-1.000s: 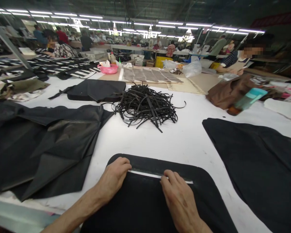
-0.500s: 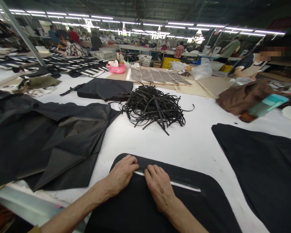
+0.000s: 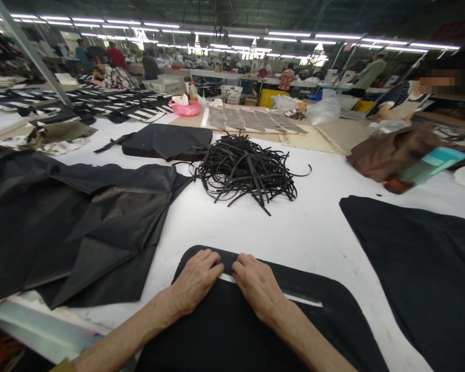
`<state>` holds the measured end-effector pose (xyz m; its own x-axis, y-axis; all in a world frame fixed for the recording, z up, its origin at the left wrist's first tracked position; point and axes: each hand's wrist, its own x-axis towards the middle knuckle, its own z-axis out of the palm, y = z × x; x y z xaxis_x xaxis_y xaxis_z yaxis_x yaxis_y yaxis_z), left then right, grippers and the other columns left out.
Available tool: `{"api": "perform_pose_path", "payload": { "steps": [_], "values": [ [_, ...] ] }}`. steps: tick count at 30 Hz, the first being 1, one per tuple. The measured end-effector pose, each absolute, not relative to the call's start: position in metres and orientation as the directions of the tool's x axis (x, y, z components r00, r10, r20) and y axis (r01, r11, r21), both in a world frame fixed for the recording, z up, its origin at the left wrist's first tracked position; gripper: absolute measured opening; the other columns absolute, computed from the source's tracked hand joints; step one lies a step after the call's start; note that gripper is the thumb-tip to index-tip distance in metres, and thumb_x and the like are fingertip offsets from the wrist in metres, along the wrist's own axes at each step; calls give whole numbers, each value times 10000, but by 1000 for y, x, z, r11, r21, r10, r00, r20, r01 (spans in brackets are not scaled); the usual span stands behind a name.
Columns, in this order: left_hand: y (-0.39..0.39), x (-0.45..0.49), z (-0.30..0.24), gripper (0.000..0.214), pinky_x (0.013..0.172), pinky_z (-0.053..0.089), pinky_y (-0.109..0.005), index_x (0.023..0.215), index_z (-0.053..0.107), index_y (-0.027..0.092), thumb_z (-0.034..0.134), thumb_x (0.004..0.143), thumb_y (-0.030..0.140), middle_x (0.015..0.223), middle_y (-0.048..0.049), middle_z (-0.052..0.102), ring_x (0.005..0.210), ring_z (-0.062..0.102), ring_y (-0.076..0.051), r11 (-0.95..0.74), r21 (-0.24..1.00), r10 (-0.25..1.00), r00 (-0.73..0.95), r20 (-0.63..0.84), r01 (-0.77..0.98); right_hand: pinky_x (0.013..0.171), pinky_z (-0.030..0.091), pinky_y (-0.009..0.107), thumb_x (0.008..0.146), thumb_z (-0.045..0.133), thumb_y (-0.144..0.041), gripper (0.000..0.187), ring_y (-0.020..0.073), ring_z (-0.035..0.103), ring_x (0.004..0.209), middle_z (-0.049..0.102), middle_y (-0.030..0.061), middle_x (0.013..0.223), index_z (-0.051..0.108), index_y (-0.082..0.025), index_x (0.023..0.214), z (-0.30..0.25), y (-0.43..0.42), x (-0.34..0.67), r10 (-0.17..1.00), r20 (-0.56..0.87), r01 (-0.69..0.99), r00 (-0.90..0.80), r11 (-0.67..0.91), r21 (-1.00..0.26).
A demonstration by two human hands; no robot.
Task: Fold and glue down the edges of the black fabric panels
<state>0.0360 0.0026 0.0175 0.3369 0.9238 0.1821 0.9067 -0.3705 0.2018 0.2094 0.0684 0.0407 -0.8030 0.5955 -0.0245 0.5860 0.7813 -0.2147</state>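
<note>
White flat-topped work table (image 3: 313, 227). On it, at left, crumpled black sheet material (image 3: 112, 232) with slight sheen; at right, smooth matte black fabric pieces (image 3: 422, 268). Between these, at near side: black round-cornered flat panel (image 3: 220, 336). Beyond panel, well apart, tangled heap of narrow black strips (image 3: 248, 170). Left hand (image 3: 199, 276) and right hand (image 3: 258, 281) near each other on panel, fingers curled, fingertips down; cannot tell if pinching anything. Thin straight white strip (image 3: 308, 301) across panel's far part, partly hidden under right hand.
</note>
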Motion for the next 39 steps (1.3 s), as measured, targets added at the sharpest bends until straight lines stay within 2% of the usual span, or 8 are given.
{"api": "perform_pose_path", "payload": {
  "steps": [5,7,9,11,16,24,33,39],
  "values": [
    [3,36,14,182,722,399,-341,876,555,176,382,881,119,899,-50,530,797,450,-188,-368,218,921,322,221,904,694,384,245,896,445,-155,156,145,517,804,562,5,841,560,-204,804,40,69,215,648,22,599,-761,716,-358],
    [3,36,14,187,726,399,-343,889,555,177,379,881,114,907,-50,530,805,453,-190,-360,240,924,310,223,901,718,385,257,894,460,-176,119,152,508,822,559,12,874,561,-204,837,38,67,216,658,65,595,-751,715,-367],
    [4,35,14,187,728,400,-345,896,556,180,381,881,115,904,-47,530,810,457,-191,-356,263,926,300,228,897,733,378,295,853,544,-222,22,179,493,837,555,20,904,559,-206,856,36,64,217,636,108,584,-764,753,-305],
    [5,34,13,183,727,402,-347,903,556,183,385,883,122,901,-45,533,812,462,-192,-356,279,926,298,230,892,718,364,328,805,610,-250,85,200,478,819,552,23,892,555,-207,853,32,61,219,600,142,570,-787,796,-206],
    [8,33,13,165,740,408,-366,921,550,191,397,887,139,910,-46,536,825,472,-198,-370,287,920,305,246,884,681,341,335,831,527,-118,86,192,454,766,546,33,869,551,-192,868,22,60,240,617,162,615,-770,786,-68],
    [11,30,12,179,742,431,-361,923,538,192,380,880,120,962,-62,509,873,486,-207,-405,347,905,316,285,846,697,369,308,872,456,-114,145,181,466,781,544,32,865,574,-192,907,23,60,292,766,129,732,-630,641,-230],
    [14,28,11,172,764,432,-333,855,545,214,379,897,192,938,-35,531,880,497,-188,-367,441,928,295,226,819,732,401,283,885,442,-139,153,167,492,817,549,30,862,584,-195,867,27,66,315,815,106,760,-569,571,-309],
    [16,30,18,163,745,440,-327,794,539,213,403,881,192,898,-26,552,842,513,-184,-332,456,943,273,193,825,704,405,248,876,476,-164,126,136,514,787,542,-8,825,553,-212,788,33,67,320,866,47,778,-497,469,-418]
  ]
}}
